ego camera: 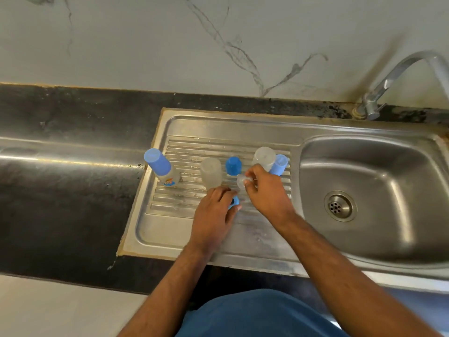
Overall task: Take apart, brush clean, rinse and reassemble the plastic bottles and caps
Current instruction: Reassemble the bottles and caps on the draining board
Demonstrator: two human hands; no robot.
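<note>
On the ribbed drainboard of the steel sink, a small clear teat is pinched in the fingertips of the right hand, held just above the ribs. A blue collar ring is gripped under the curled fingers of the left hand, close below and left of the teat.

The teat is judged soft, light and probably slippery if wet, so it is best taken by its thicker base rim, not the tip. The ring looks stiff and light, and is best gripped around its outer edge.

Behind the hands, 2 clear bottle bodies are set on the ribs, with a blue cap between them and a pale blue cap beside the right one. 1 capped bottle stands at the left edge, well apart from both hands.
</note>
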